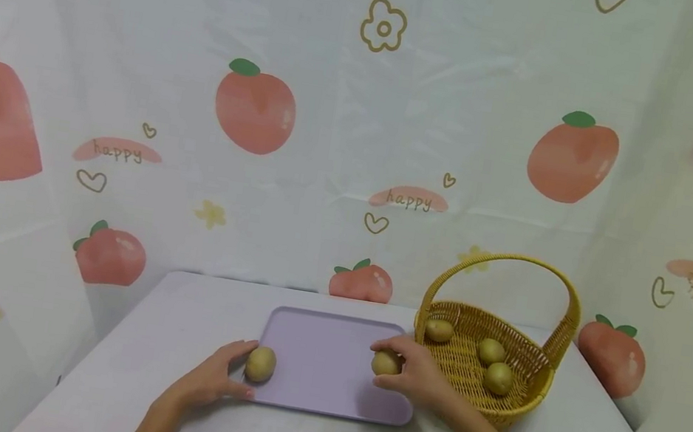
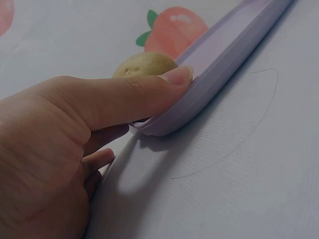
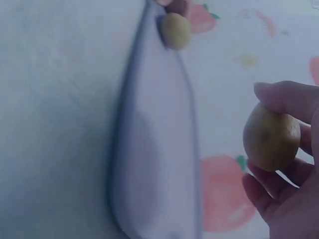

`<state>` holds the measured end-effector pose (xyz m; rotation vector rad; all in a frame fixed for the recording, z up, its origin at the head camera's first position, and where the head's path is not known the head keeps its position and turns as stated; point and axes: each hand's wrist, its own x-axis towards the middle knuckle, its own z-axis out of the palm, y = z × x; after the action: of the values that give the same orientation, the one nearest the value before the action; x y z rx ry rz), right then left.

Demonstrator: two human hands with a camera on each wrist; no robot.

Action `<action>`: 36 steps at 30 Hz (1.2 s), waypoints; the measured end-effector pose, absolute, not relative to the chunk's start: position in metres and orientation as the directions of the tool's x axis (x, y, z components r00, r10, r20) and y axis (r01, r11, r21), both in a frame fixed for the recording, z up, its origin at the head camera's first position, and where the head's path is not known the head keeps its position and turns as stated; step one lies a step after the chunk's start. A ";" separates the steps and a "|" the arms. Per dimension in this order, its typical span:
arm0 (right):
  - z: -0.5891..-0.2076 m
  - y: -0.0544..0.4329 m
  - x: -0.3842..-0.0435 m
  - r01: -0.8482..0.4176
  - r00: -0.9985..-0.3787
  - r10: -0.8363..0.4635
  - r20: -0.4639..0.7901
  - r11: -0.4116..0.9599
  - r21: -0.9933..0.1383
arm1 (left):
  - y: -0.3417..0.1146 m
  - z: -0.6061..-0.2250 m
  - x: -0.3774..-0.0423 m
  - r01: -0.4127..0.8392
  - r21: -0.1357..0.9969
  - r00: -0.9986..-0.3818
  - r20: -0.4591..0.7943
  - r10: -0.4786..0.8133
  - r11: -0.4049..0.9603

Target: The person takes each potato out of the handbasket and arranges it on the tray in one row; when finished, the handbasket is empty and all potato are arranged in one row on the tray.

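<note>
My right hand (image 1: pixel 413 372) pinches a potato (image 3: pixel 271 137) between thumb and fingers, above the right end of the lilac tray (image 1: pixel 324 366). At the tray's left end, my left hand (image 1: pixel 215 374) holds its edge, thumb lying along the near rim in the left wrist view. Just inside that end sits another potato (image 1: pixel 260 364), between the left thumb and forefinger as the head camera sees it. Part of this potato is hidden behind the thumb in the left wrist view.
To the right of the tray stands a yellow wicker basket (image 1: pixel 461 394) with a tall arched handle and three potatoes (image 1: pixel 499 378) inside. Both rest on a white table (image 1: pixel 184 311). Behind hangs a curtain (image 1: pixel 332 132) printed with peaches.
</note>
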<state>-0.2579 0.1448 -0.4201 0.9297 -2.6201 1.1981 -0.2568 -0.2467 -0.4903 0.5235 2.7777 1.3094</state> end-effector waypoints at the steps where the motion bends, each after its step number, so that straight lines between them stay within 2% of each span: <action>1: -0.424 0.140 -0.258 -0.575 -0.806 -0.481 0.345 0.496 -0.651 | -0.246 -0.490 -0.257 0.290 0.752 -0.943 0.117 0.312 0.593; 9: -0.454 0.097 -0.267 -0.582 -0.802 -0.487 0.346 0.507 -0.635 | -0.246 -0.487 -0.255 0.272 0.753 -0.948 0.101 0.303 0.599; 13: -0.463 0.073 -0.271 -0.555 -0.812 -0.493 0.313 0.485 -0.676 | -0.246 -0.487 -0.256 0.274 0.748 -0.947 0.101 0.304 0.604; 25: -0.478 0.011 -0.275 -0.504 -0.846 -0.448 0.290 0.492 -0.710 | -0.246 -0.489 -0.257 0.319 0.744 -0.933 0.139 0.331 0.587; 36: -0.481 -0.014 -0.277 -0.473 -0.873 -0.381 0.304 0.509 -0.719 | -0.247 -0.488 -0.258 0.335 0.738 -0.928 0.152 0.340 0.585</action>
<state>-0.2769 -0.0144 -0.4807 0.7480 -2.6349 1.3062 -0.2582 -0.2466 -0.4878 0.5946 2.7921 1.2984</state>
